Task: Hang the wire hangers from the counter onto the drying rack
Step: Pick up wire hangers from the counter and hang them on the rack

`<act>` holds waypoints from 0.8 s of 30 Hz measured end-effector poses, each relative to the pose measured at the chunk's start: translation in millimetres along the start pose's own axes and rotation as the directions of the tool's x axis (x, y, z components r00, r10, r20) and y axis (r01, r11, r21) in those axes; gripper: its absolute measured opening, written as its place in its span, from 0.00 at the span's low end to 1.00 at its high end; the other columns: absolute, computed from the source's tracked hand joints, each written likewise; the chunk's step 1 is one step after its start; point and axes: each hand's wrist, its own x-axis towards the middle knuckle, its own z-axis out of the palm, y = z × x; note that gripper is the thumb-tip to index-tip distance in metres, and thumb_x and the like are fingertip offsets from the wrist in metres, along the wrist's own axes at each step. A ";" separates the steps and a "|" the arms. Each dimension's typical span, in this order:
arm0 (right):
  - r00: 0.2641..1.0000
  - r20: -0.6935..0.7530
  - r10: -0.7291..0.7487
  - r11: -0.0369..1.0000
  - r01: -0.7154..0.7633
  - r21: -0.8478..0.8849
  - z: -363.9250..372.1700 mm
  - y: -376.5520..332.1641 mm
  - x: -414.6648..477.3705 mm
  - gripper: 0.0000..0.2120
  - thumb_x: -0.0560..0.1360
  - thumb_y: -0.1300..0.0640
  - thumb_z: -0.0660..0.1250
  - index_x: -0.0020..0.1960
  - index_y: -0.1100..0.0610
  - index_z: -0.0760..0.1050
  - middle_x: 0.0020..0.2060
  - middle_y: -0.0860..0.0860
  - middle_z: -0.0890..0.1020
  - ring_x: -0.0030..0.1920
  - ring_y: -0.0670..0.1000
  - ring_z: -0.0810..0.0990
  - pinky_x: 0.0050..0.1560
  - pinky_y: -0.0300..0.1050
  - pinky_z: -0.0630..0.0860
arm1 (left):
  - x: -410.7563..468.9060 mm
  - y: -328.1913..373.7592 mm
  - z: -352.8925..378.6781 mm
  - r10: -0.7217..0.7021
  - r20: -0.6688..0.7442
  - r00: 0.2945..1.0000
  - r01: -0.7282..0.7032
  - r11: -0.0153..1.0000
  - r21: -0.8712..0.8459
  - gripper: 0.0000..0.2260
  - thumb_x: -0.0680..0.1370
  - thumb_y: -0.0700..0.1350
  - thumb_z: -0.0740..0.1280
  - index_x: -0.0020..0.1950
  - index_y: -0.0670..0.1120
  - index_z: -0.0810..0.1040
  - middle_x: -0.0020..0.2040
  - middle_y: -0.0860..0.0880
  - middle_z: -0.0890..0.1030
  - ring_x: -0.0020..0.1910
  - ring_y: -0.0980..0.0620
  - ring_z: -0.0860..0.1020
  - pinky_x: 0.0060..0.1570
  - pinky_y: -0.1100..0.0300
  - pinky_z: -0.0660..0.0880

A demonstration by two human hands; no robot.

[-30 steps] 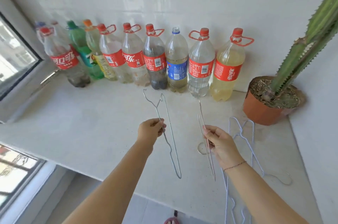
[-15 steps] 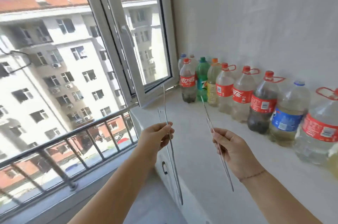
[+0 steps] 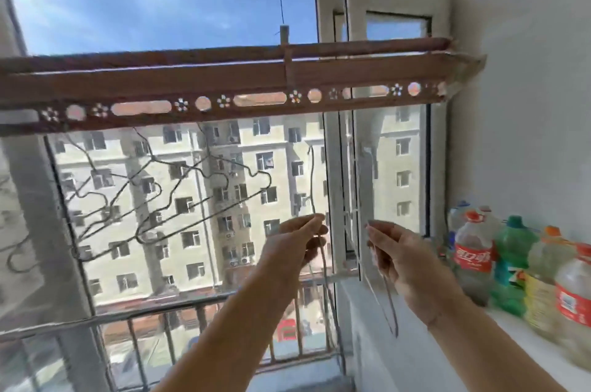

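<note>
Hanging below the brown drying rack (image 3: pixel 224 84) at far left & centre-left: several hung hangers (image 3: pixel 179 196), overlapping, hooks going up behind the rail's lower edge. Next over is the left hand (image 3: pixel 295 243), raised under the rack, thumb & fingers (image 3: pixel 308 222) pinching a wire hanger (image 3: pixel 312 180) held upright & edge-on. Its top stops short of the rail and its lower end trails past the wrist. Right hand (image 3: pixel 406 255) is just beside, in front of the window frame (image 3: pixel 332 168), fingers curled round a 2nd hanger (image 3: pixel 390 308) that points down below the palm. Far right: plastic bottles (image 3: pixel 473 252) in a row on the white bench (image 3: pixel 524 343), against the wall.
</note>
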 end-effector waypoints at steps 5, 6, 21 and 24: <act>0.989 0.070 -0.130 0.991 0.133 -0.031 58.1 -36.5 41.4 0.06 0.72 0.62 0.68 0.49 0.59 0.79 0.28 0.50 0.76 0.26 0.44 0.69 0.28 0.35 0.67 | 28.1 43.5 -11.2 0.104 -0.004 0.995 -0.104 0.994 -0.022 0.04 0.75 0.37 0.68 0.42 0.43 0.82 0.32 0.49 0.81 0.28 0.56 0.75 0.30 0.66 0.69; 0.986 0.079 -0.148 0.988 0.151 -0.037 65.8 -43.4 49.2 0.06 0.73 0.62 0.68 0.50 0.58 0.79 0.27 0.48 0.78 0.25 0.43 0.70 0.29 0.35 0.68 | 33.3 50.7 -12.6 0.113 0.002 0.994 -0.113 0.993 -0.024 0.04 0.75 0.37 0.68 0.43 0.42 0.82 0.32 0.49 0.81 0.28 0.56 0.75 0.31 0.66 0.69; 0.974 0.057 -0.218 0.970 0.223 -0.093 93.7 -58.7 129.3 0.04 0.74 0.63 0.67 0.46 0.57 0.79 0.31 0.49 0.77 0.26 0.43 0.70 0.29 0.34 0.69 | 111.4 78.9 -39.6 0.135 -0.006 0.991 -0.135 0.991 -0.019 0.04 0.75 0.38 0.68 0.47 0.41 0.82 0.36 0.47 0.81 0.32 0.55 0.77 0.29 0.68 0.72; 0.974 0.063 -0.216 0.970 0.221 -0.099 94.3 -55.0 137.0 0.04 0.74 0.64 0.66 0.46 0.57 0.79 0.31 0.49 0.77 0.26 0.43 0.70 0.29 0.34 0.68 | 120.6 79.2 -44.1 0.132 -0.012 0.991 -0.133 0.991 -0.021 0.04 0.75 0.37 0.68 0.46 0.41 0.82 0.37 0.46 0.81 0.32 0.55 0.77 0.29 0.68 0.72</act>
